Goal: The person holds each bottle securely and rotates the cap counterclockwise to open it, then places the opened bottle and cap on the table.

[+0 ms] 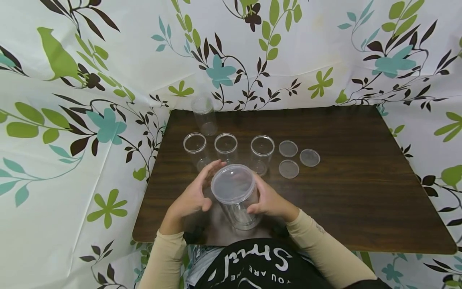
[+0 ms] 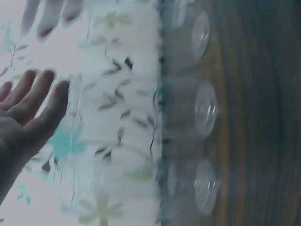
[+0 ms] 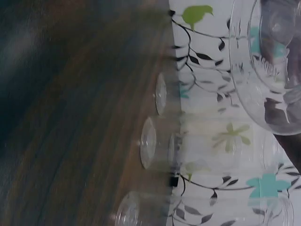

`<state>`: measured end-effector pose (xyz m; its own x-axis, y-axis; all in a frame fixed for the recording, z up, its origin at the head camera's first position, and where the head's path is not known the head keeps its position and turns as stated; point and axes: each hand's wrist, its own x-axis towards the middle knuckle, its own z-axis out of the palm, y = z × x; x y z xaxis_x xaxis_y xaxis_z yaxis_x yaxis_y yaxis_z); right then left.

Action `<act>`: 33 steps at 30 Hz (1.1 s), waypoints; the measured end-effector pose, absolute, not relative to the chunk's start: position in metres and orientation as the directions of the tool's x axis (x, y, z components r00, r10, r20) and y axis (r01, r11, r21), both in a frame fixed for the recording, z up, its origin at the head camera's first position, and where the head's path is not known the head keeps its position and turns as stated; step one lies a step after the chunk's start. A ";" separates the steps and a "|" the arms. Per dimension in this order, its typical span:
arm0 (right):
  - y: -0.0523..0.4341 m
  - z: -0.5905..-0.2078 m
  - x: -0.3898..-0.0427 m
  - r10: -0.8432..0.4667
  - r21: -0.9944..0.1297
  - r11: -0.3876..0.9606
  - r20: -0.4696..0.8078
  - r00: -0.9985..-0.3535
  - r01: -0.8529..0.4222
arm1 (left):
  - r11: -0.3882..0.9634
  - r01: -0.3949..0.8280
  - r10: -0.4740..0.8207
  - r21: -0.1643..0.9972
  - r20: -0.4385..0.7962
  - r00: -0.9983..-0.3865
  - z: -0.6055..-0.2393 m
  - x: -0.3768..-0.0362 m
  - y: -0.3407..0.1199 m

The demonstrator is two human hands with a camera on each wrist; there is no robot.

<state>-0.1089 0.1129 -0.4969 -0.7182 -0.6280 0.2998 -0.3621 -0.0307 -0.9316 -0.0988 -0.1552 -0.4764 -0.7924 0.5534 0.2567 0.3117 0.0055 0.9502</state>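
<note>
Lidded clear jar point(image 1: 235, 196) between left hand point(image 1: 191, 196) and right hand point(image 1: 268, 200).

Right half of table point(image 1: 361, 192) bare, wide room for hand. Row of three open clear jars point(image 1: 226, 147) blocks path just beyond hands; fourth jar point(image 1: 204, 115) behind at back-left. Three loose lids point(image 1: 288, 158) lie flat right of row, low obstacle. Patterned curtain point(image 1: 90, 132) closes left and back edges.
</note>
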 end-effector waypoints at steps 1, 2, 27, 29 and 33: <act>0.110 -0.497 -0.109 -0.639 -0.934 -0.032 0.293 -0.711 -0.356 | -0.031 0.316 0.552 0.948 0.279 -0.785 -0.477 -0.099 -0.150; 0.108 -0.497 -0.109 -0.650 -0.936 -0.034 0.287 -0.704 -0.350 | -0.063 0.321 0.551 0.945 0.301 -0.778 -0.478 -0.100 -0.145; 0.087 -0.518 -0.108 -0.523 -0.867 0.128 0.354 -0.775 -0.482 | -0.033 0.429 0.375 0.903 0.409 -0.832 -0.502 -0.102 -0.133; 0.084 -0.519 -0.107 -0.499 -0.860 0.152 0.359 -0.789 -0.487 | -0.032 0.425 0.370 0.905 0.405 -0.836 -0.503 -0.102 -0.132; 0.080 -0.521 -0.104 -0.451 -0.843 0.193 0.378 -0.809 -0.502 | 0.005 0.402 0.345 0.916 0.375 -0.860 -0.505 -0.102 -0.134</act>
